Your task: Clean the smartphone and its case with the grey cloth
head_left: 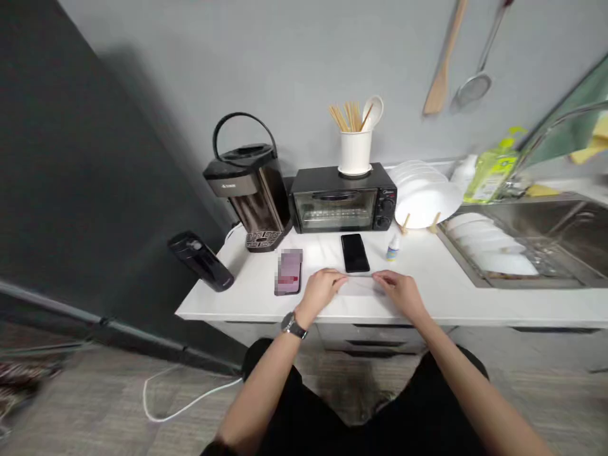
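I've got my left hand [324, 290] and right hand [399, 292] pinching some thin item [360, 275] near the counter [256, 304]'s front edge. White cup [355, 152] holds sticks [350, 117] plus a spoon [373, 111].

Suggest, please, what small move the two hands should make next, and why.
I would probably lift the thin sheet slightly, keeping it level: the left hand and right hand appear to pinch its opposite ends, and it lies so close to the black smartphone's near edge that sliding it forward might nudge the phone.
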Action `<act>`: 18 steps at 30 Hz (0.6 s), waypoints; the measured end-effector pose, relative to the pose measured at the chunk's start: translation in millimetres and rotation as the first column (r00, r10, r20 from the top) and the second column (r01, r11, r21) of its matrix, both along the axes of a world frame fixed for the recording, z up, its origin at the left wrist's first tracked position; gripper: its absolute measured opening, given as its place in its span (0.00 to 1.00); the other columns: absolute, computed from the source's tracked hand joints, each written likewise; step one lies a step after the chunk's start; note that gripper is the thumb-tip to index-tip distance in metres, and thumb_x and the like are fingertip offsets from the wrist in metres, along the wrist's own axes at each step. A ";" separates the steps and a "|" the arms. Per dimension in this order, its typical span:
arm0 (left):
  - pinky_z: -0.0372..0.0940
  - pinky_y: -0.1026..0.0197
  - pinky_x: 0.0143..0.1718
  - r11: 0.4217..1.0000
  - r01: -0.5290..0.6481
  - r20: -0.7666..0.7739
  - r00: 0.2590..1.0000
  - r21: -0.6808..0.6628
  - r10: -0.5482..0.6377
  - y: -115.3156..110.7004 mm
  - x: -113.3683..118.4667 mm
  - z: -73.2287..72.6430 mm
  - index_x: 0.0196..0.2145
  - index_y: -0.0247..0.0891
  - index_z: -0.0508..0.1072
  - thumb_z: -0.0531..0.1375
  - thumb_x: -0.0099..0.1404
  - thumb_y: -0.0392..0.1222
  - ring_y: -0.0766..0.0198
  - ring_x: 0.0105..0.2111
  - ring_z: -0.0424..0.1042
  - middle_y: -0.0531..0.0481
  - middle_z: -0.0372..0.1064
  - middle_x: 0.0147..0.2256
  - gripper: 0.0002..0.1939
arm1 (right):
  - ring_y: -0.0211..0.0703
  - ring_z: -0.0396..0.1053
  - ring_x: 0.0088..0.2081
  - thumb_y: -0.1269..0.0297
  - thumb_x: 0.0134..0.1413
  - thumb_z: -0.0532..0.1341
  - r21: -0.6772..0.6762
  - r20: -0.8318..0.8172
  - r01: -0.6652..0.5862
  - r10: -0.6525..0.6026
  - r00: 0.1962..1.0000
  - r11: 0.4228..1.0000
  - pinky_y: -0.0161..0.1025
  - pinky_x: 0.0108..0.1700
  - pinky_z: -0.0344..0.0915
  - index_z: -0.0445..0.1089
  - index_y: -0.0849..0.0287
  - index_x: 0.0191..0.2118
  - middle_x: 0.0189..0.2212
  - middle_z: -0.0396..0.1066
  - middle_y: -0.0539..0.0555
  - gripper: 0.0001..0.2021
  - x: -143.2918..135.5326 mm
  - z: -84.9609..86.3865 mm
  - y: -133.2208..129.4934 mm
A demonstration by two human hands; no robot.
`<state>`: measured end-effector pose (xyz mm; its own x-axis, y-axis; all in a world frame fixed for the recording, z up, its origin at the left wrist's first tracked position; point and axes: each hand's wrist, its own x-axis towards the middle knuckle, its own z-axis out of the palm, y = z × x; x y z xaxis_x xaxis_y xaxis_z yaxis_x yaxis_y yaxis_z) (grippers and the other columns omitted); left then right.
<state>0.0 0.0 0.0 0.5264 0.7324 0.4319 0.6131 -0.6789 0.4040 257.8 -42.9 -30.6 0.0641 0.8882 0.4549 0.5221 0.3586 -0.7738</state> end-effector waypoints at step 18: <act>0.73 0.57 0.48 0.996 0.047 0.205 0.978 -0.073 -0.031 -2.8 18.8 19.8 0.43 0.43 0.79 0.62 0.75 0.40 0.58 0.42 0.81 0.51 0.82 0.42 0.05 | 0.55 0.81 0.45 0.45 0.67 0.62 0.001 -0.174 0.105 -0.103 0.979 0.994 0.51 0.52 0.75 0.78 0.55 0.40 0.40 0.83 0.57 0.18 -6.8 7.6 -1.7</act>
<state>18.8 -2.8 19.8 0.4624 0.7484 0.4755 0.4865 -0.6625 0.5696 251.0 -44.6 -23.0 0.2347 0.8678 0.4380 0.4153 0.3178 -0.8524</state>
